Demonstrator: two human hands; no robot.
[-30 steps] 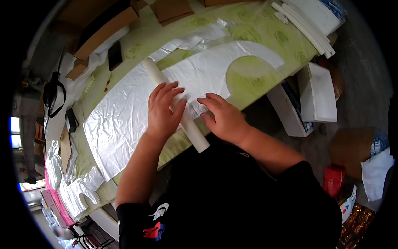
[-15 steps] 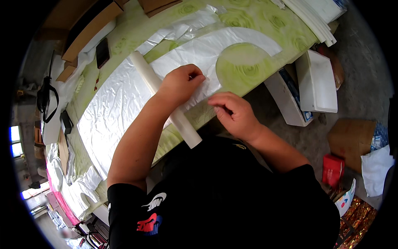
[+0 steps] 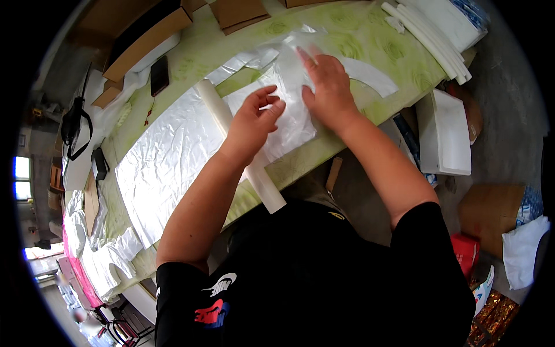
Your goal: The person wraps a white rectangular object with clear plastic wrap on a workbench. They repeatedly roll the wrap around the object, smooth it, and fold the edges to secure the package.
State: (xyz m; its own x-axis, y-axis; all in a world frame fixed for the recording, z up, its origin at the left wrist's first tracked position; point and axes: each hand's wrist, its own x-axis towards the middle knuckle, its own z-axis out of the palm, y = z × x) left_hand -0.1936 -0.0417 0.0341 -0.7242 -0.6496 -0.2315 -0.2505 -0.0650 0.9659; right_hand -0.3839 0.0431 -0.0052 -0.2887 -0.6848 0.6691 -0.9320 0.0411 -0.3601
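A long white sheet of crinkled plastic film (image 3: 167, 162) lies along the green patterned table (image 3: 358, 34). A white foam tube (image 3: 215, 110) lies across it and sticks out over the near table edge. My left hand (image 3: 254, 118) is just right of the tube, fingers curled and pinching the edge of a loose translucent piece of film (image 3: 292, 124). My right hand (image 3: 326, 87) lies over the same piece, fingers stretched toward its far end, which is lifted and blurred. A curved white cut-out (image 3: 373, 75) shows beyond my right wrist.
A dark phone (image 3: 159, 75) and cardboard boxes (image 3: 144, 34) sit at the table's far side. White foam strips (image 3: 428, 34) lie at the right end. Foam boards (image 3: 445, 133), a cardboard box (image 3: 491, 211) and a red container (image 3: 465, 254) are on the floor at right.
Both hands have left the tube and moved farther up the table to the right. They now handle the loose film piece, whose far end has lifted.
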